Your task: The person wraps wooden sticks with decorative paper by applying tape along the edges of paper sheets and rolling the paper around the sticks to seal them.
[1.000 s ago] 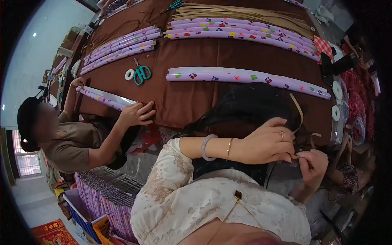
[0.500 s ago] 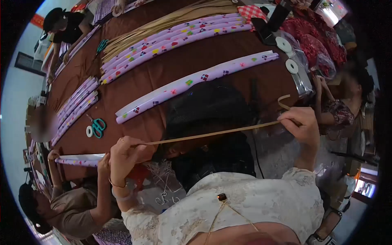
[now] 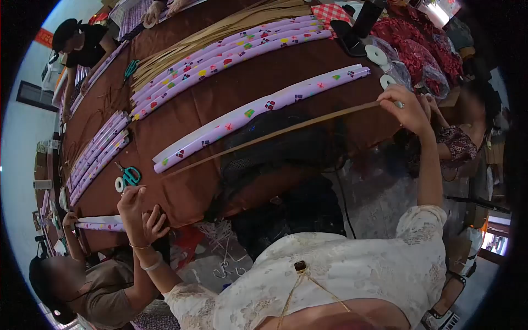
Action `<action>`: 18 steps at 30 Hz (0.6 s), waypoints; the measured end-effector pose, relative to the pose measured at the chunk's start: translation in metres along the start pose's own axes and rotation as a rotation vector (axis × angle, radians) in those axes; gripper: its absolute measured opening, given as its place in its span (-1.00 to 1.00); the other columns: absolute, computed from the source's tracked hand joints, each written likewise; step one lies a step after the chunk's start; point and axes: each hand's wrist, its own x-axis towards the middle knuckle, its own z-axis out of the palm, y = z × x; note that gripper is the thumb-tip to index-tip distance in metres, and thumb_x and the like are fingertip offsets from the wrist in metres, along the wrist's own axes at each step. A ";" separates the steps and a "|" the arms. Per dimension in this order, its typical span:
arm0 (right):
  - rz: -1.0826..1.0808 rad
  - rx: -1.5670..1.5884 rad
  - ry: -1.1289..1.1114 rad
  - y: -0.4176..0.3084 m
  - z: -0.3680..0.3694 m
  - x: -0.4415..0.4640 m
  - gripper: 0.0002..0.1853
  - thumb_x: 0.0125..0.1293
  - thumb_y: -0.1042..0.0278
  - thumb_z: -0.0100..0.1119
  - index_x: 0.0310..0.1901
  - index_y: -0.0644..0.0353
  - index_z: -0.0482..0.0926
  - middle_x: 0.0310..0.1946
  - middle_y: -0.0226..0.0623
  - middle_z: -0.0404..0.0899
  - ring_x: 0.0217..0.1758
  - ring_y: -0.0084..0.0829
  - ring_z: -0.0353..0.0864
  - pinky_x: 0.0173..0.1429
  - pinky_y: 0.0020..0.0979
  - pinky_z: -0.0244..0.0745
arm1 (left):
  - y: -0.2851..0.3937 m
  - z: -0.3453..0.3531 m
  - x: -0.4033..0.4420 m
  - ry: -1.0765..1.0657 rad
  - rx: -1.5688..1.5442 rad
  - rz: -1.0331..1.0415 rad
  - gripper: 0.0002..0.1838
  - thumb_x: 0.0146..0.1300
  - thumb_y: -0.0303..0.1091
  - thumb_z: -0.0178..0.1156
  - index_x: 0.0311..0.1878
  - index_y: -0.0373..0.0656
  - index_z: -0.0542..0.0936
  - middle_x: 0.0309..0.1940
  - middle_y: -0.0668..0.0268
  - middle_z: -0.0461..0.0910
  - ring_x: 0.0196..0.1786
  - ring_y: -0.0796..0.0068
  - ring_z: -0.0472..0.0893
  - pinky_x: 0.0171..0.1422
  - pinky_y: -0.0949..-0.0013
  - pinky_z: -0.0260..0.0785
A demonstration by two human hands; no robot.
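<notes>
A long tan strip (image 3: 308,122) is stretched across the view above the brown tablecloth. My right hand (image 3: 402,107) pinches its right end, at the upper right. My left hand (image 3: 132,204) is closed at the lower left, its fingertips in line with the strip; the strip grows faint near them. Behind the strip lies a long purple patterned roll (image 3: 258,110) with a white edge. Beside my left hand are teal-handled scissors (image 3: 131,175) and a small white tape roll (image 3: 119,185).
Purple rolls (image 3: 220,66) and tan strips (image 3: 181,50) lie farther back. A black stand (image 3: 349,38) and white tape roll (image 3: 376,55) are at the right. A co-worker's hand (image 3: 156,223) is close to my left hand. Other people sit around the table (image 3: 181,201).
My hands have moved from together at the right to wide apart, drawing the tan strip out between them. Since the middle frame the strip has lengthened and my right hand has risen.
</notes>
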 end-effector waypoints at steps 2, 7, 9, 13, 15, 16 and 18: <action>-0.051 -0.112 0.061 0.022 -0.003 0.004 -0.85 0.18 0.37 0.14 -0.34 0.28 0.49 -0.44 -0.32 0.43 -0.34 -0.41 0.41 -0.18 -0.43 0.29 | -0.023 -0.005 0.005 0.028 -0.027 -0.042 -0.87 0.18 -0.43 0.17 -0.34 -0.33 0.57 -0.50 0.40 0.46 -0.42 0.66 0.37 -0.29 0.55 0.24; 0.110 0.035 0.029 0.068 -0.011 0.020 -0.84 0.23 0.37 0.09 -0.31 0.32 0.49 -0.39 -0.35 0.46 -0.27 -0.48 0.44 -0.16 -0.49 0.31 | -0.044 -0.011 0.018 0.215 -0.106 -0.314 -0.83 0.15 -0.37 0.22 -0.30 -0.32 0.61 -0.52 0.47 0.49 -0.49 0.75 0.32 -0.40 0.63 0.17; 0.106 0.043 0.063 0.091 -0.013 0.029 -0.80 0.24 0.34 0.09 -0.28 0.34 0.50 -0.40 -0.41 0.48 -0.29 -0.57 0.44 -0.17 -0.55 0.31 | -0.041 -0.010 0.023 0.213 -0.166 -0.327 -0.82 0.14 -0.33 0.25 -0.31 -0.27 0.62 -0.58 0.54 0.45 -0.52 0.82 0.28 -0.47 0.67 0.08; 0.230 0.030 0.095 0.118 -0.016 0.052 -0.71 0.26 0.13 0.07 -0.24 0.22 0.55 -0.39 -0.41 0.48 -0.32 -0.55 0.43 -0.21 -0.44 0.34 | -0.046 -0.010 0.035 0.187 -0.186 -0.275 -0.82 0.16 -0.33 0.22 -0.29 -0.27 0.61 -0.58 0.56 0.42 -0.53 0.84 0.26 -0.49 0.67 0.02; 0.243 0.037 0.080 0.136 -0.015 0.067 -0.69 0.26 0.10 0.07 -0.21 0.20 0.55 -0.36 -0.41 0.49 -0.29 -0.56 0.44 -0.18 -0.46 0.35 | -0.040 -0.005 0.043 0.111 -0.276 -0.256 -0.79 0.21 -0.29 0.17 -0.25 -0.27 0.60 -0.59 0.56 0.39 -0.56 0.83 0.24 -0.51 0.66 0.01; 0.252 0.041 0.069 0.138 -0.013 0.070 -0.67 0.26 0.08 0.07 -0.17 0.19 0.55 -0.33 -0.41 0.51 -0.26 -0.57 0.46 -0.16 -0.47 0.36 | -0.034 -0.002 0.046 0.104 -0.274 -0.260 -0.79 0.21 -0.29 0.17 -0.25 -0.27 0.60 -0.59 0.56 0.39 -0.56 0.83 0.24 -0.51 0.66 0.01; 0.261 0.112 0.147 0.146 -0.005 0.072 -0.66 0.26 0.05 0.06 -0.13 0.15 0.56 -0.27 -0.41 0.53 -0.22 -0.59 0.47 -0.12 -0.50 0.36 | -0.020 0.005 0.049 0.074 -0.315 -0.288 -0.77 0.23 -0.28 0.14 -0.22 -0.27 0.59 -0.59 0.55 0.39 -0.57 0.83 0.24 -0.53 0.65 0.01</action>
